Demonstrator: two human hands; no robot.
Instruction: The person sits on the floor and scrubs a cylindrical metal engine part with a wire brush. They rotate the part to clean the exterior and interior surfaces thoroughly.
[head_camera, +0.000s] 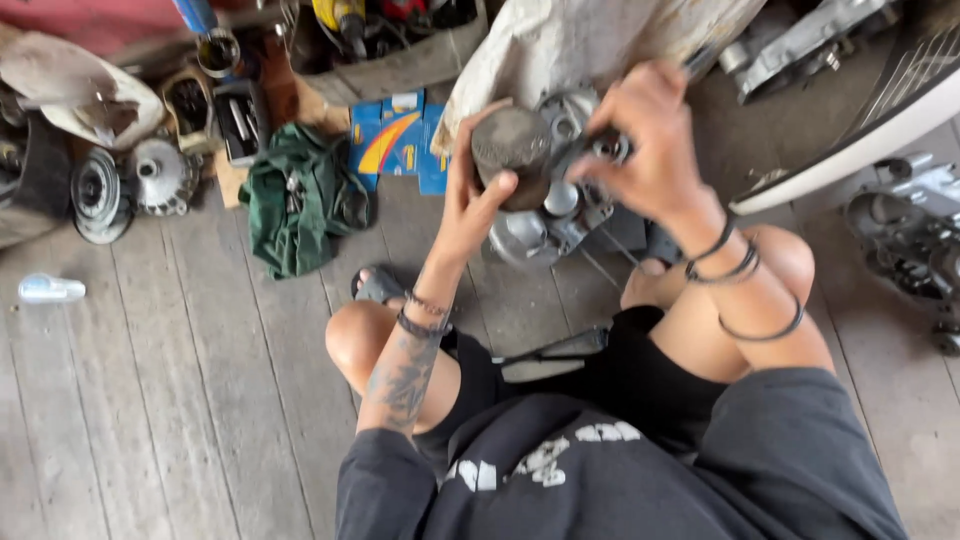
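Left hand (478, 195) closed around a dark round piston (512, 150), raised at 12 o'clock over the knees; right hand (645, 140) pinched shut on a small dark part (607, 147) at the piston's 3 o'clock side. Fitting seemingly midway, part not yet seated. Grey engine casting (545, 225) directly beneath, green cloth (300, 195) at 9 o'clock; open wooden floor (150, 400) toward 7 o'clock.

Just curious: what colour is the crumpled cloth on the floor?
Dark green cloth, clearest in the head view.

Engine part (545, 225) half hidden behind hands, blurred; crate (385, 45) cut off.
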